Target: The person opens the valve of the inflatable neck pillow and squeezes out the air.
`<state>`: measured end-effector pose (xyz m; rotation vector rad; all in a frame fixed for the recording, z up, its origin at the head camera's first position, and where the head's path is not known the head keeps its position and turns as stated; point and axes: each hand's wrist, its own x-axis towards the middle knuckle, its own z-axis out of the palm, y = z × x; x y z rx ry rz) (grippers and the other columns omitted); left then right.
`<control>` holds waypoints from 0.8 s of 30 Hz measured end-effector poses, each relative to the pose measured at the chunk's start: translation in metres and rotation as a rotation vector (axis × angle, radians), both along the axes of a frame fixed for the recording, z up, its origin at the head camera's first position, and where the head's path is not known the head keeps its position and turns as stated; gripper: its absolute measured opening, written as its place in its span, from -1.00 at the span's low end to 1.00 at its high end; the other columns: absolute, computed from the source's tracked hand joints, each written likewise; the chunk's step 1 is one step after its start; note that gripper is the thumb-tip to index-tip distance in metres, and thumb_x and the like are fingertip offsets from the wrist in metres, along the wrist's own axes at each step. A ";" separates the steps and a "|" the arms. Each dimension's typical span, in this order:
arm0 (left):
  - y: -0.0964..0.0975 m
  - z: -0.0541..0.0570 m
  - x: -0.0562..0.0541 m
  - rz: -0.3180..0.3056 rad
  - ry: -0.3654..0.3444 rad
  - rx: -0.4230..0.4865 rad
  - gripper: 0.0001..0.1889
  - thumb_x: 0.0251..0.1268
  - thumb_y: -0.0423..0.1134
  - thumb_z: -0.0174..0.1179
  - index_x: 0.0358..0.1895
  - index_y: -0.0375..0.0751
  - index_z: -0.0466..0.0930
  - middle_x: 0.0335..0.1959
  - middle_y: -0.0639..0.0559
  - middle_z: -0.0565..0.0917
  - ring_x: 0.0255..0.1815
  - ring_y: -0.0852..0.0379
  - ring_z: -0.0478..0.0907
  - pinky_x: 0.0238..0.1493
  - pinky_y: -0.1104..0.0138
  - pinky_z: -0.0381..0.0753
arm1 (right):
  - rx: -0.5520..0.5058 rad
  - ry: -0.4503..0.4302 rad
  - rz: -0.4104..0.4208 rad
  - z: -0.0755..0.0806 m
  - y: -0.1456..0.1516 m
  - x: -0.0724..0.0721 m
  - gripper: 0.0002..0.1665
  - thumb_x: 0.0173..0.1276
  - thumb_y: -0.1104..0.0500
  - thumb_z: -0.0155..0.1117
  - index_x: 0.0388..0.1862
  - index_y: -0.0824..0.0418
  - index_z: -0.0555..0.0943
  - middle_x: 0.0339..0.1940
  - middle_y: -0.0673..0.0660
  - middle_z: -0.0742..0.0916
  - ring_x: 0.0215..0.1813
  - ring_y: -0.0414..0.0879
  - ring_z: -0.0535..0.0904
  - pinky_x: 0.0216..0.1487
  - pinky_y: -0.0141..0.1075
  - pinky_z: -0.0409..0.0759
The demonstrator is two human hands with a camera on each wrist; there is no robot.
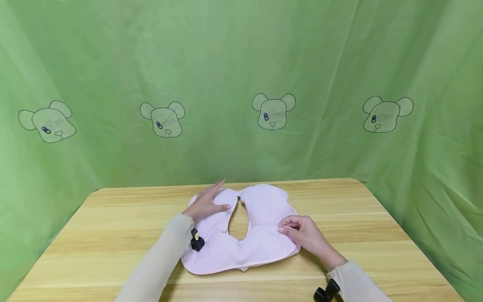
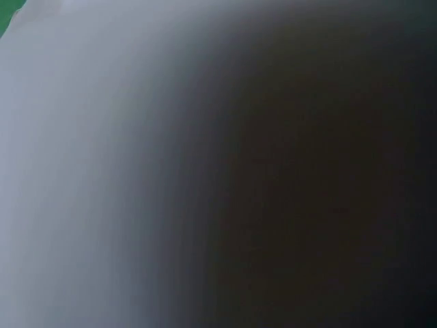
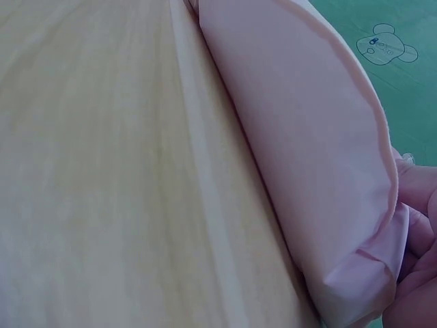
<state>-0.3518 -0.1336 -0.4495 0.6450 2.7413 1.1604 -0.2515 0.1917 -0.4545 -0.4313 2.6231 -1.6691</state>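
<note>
A pale pink lobed cushion [image 1: 264,209] lies on the wooden table, with a long slit-like opening through its middle. My left hand [image 1: 206,204] rests on its upper left lobe, fingers stretched toward the back and thumb toward the opening. At the right side my right hand [image 1: 303,233] pinches the cushion between thumb and fingers. From the right wrist, the cushion's underside [image 3: 300,137] shows with its rim raised off the table, and fingers [image 3: 418,184] grip a creased part of that rim. The left wrist view is mostly dark and blurred, filled by a pale surface close up.
The light wooden table [image 1: 113,235] has rounded back corners. Green curtain cloth [image 1: 219,147] printed with bear heads hangs behind and along both sides. A small black camera mount sits on each wrist.
</note>
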 end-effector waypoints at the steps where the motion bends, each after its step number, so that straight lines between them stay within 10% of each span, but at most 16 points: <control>1: 0.000 0.000 0.000 -0.002 -0.013 0.009 -0.01 0.08 0.12 0.30 0.51 0.10 -0.13 0.51 0.04 0.03 0.50 -0.08 -0.05 0.43 -0.10 -0.18 | 0.000 -0.001 -0.001 0.000 0.000 0.000 -0.87 0.19 0.27 0.36 -0.32 0.34 0.66 -0.46 0.10 0.70 -0.49 -0.26 0.50 -0.49 -0.45 0.51; 24: -0.003 -0.011 -0.004 -0.039 0.099 -0.092 -0.28 0.06 0.12 0.33 0.33 -0.01 0.38 0.26 -0.10 0.47 0.28 -0.12 0.36 0.30 0.00 0.30 | -0.003 -0.002 0.014 0.002 0.000 0.000 -0.84 0.20 0.26 0.35 -0.29 0.36 0.66 -0.40 0.17 0.72 -0.47 -0.29 0.51 -0.49 -0.45 0.53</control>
